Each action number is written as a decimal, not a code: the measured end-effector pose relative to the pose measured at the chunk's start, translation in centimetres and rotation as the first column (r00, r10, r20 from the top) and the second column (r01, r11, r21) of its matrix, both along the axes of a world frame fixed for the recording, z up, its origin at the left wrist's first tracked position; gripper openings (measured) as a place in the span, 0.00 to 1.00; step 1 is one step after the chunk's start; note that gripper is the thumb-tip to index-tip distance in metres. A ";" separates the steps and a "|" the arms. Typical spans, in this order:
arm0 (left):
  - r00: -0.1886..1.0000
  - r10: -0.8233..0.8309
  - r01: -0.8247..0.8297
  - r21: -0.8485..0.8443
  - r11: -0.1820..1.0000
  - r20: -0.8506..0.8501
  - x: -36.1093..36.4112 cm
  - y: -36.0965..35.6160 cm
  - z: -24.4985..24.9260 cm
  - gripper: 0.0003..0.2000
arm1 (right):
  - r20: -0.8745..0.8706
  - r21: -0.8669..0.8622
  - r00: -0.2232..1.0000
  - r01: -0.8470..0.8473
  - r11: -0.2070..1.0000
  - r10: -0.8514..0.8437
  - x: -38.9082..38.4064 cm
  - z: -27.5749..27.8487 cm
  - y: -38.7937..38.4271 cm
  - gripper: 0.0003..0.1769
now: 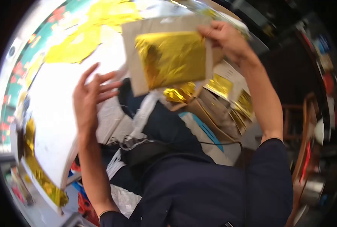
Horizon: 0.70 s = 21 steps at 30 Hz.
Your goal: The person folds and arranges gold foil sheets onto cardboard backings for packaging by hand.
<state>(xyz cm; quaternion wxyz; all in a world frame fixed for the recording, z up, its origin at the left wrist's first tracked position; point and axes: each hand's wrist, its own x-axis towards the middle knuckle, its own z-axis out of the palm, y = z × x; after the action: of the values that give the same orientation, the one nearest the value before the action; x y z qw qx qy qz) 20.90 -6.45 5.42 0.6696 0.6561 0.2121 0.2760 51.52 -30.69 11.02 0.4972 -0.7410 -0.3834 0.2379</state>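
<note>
My right hand [229,39] is closed on the upper right corner of a tan paper sheet with a gold foil square [176,58] on its face. The sheet is held up in front of me, tilted slightly, and its edges are a little blurred. To the left of it, my left hand [91,92] is raised over the white table with its fingers spread, holding nothing. Its fingertips are close to the sheet's left edge, apart from it as far as I can see.
Yellow-gold sheets [83,38] lie on the far part of the white table [49,109]. A cardboard box [217,113] with similar foil-faced papers stands by my legs. Gold foil strips [43,178] lie at the left. A wooden chair [304,128] is at the right.
</note>
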 end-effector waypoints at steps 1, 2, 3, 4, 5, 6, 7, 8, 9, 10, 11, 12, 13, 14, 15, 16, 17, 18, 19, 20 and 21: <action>0.999 0.028 -0.025 0.069 0.997 -0.037 0.2 0.2 -0.5 0.26 | 0.053 -0.016 0.992 0.114 0.993 -0.113 2.2 0.1 -3.7 0.15; 0.995 0.065 -0.054 0.147 0.988 -0.069 0.4 0.8 -1.1 0.25 | 0.106 -0.024 0.971 0.219 0.975 -0.215 4.3 0.1 -7.6 0.15; 0.993 0.069 -0.053 0.148 0.988 -0.101 0.3 1.3 -2.0 0.25 | 0.087 -0.046 0.948 0.312 0.949 -0.307 5.5 0.0 -11.6 0.15; 0.989 0.079 -0.060 0.149 0.987 -0.127 0.0 2.1 -2.9 0.24 | 0.075 -0.067 0.917 0.396 0.916 -0.391 6.3 -0.2 -15.2 0.15; 0.984 0.083 -0.063 0.130 0.990 -0.161 -0.1 2.7 -3.6 0.24 | 0.021 -0.102 0.880 0.475 0.874 -0.475 7.6 -1.4 -19.0 0.16; 0.984 0.090 -0.078 0.081 0.994 -0.156 -0.2 3.8 -5.2 0.24 | -0.035 -0.142 0.833 0.543 0.828 -0.552 8.5 -3.4 -22.7 0.18; 0.989 0.072 -0.064 0.061 0.996 -0.129 -0.5 4.7 -5.8 0.23 | -0.107 -0.171 0.787 0.587 0.791 -0.607 8.9 -5.5 -25.9 0.17; 0.993 0.058 -0.055 0.041 0.998 -0.101 -0.7 5.1 -6.2 0.22 | -0.176 -0.202 0.737 0.622 0.756 -0.653 9.4 -7.7 -29.1 0.17; 0.993 0.047 -0.043 0.039 0.998 -0.106 -0.7 5.2 -6.1 0.22 | -0.177 -0.284 0.699 0.638 0.716 -0.693 10.2 -10.7 -32.9 0.16; 0.992 0.063 -0.061 0.016 0.998 -0.106 -0.8 5.2 -5.8 0.22 | -0.175 -0.364 0.664 0.642 0.675 -0.727 11.1 -13.6 -36.2 0.16; 0.992 0.083 -0.083 -0.003 0.997 -0.097 -0.8 5.2 -5.7 0.21 | -0.167 -0.399 0.619 0.669 0.627 -0.767 11.3 -16.2 -38.7 0.15; 0.992 0.083 -0.083 0.003 0.997 -0.099 -0.9 5.3 -5.6 0.21 | -0.161 -0.439 0.572 0.688 0.577 -0.804 10.9 -18.6 -40.3 0.15; 0.990 0.086 -0.085 0.010 0.996 -0.114 -1.0 5.3 -5.5 0.21 | -0.168 -0.439 0.571 0.686 0.580 -0.804 10.5 -20.4 -40.9 0.15; 0.988 0.088 -0.086 0.018 0.996 -0.128 -1.0 5.4 -5.4 0.21 | -0.091 -0.445 0.487 0.760 0.473 -0.869 10.0 -21.9 -41.4 0.15; 0.987 0.088 -0.085 0.024 0.996 -0.131 -0.9 5.3 -5.4 0.21 | -0.014 -0.442 0.394 0.822 0.359 -0.919 9.9 -23.6 -42.0 0.16; 0.988 0.079 -0.078 0.016 0.997 -0.135 -0.9 5.2 -5.5 0.21 | -0.021 -0.443 0.394 0.820 0.361 -0.919 10.4 -25.6 -43.1 0.16; 0.988 0.072 -0.072 0.007 0.997 -0.139 -0.9 5.2 -5.5 0.20 | 0.132 -0.448 0.437 0.827 0.339 -0.890 11.2 -27.7 -44.6 0.16; 0.987 0.075 -0.074 0.012 0.997 -0.142 -0.9 5.2 -5.6 0.20 | 0.282 -0.449 0.471 0.835 0.319 -0.836 11.2 -27.8 -44.1 0.16; 0.986 0.070 -0.069 0.011 0.998 -0.152 -1.0 5.2 -5.6 0.21 | 0.285 -0.477 0.437 0.837 0.269 -0.853 11.1 -27.5 -43.7 0.17; 0.985 0.065 -0.065 0.006 0.998 -0.162 -1.1 5.1 -5.6 0.22 | 0.281 -0.476 0.442 0.835 0.276 -0.852 11.1 -27.2 -43.4 0.17; 0.984 0.071 -0.071 0.007 0.997 -0.165 -1.1 5.0 -5.5 0.22 | 0.286 -0.479 0.435 0.837 0.266 -0.854 11.4 -27.4 -43.7 0.18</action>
<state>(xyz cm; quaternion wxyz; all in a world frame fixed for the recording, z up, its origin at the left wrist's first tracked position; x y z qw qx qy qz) 19.78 -1.46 -0.11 0.6391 0.6690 0.2901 0.2444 62.96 -74.34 -16.38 0.3120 -0.9344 0.1654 0.0474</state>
